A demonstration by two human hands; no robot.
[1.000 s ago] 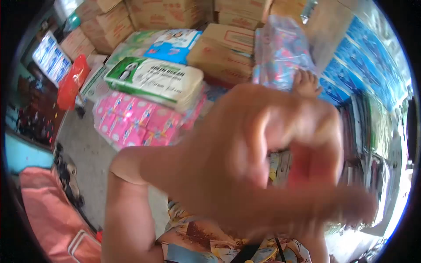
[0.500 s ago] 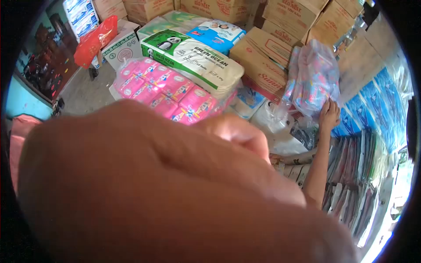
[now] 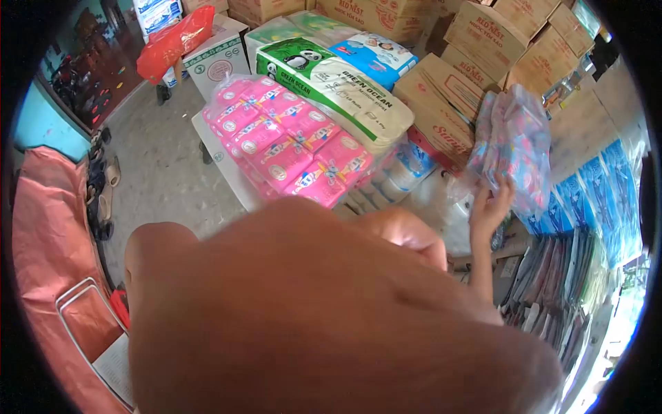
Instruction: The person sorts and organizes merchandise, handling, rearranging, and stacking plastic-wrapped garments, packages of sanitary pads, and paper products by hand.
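Observation:
A large, blurred fist, my left hand (image 3: 331, 297), fills the lower middle very close to the camera. Its thumb shows on the right side, while the other fingertips are hidden, so what it holds, if anything, cannot be seen. Farther off at the right, my right hand (image 3: 491, 207) reaches up with fingers apart against the lower left edge of a clear plastic bag of pink and blue packs (image 3: 520, 148). Left of it, beyond the fist, lies a plastic-wrapped bundle of pink packs (image 3: 296, 134).
A Green Ocean tissue pack (image 3: 345, 93), a blue-and-white pack (image 3: 376, 58) and a brown carton (image 3: 441, 110) stand behind the pink bundle. Red Nest cartons (image 3: 489, 34) are stacked at the back. Blue printed packaging (image 3: 586, 186) lies at right, footwear (image 3: 103, 186) at left.
The view has shifted, showing more floor at left. My right hand has moved left along the plastic bag. My left fist still blocks the lower view.

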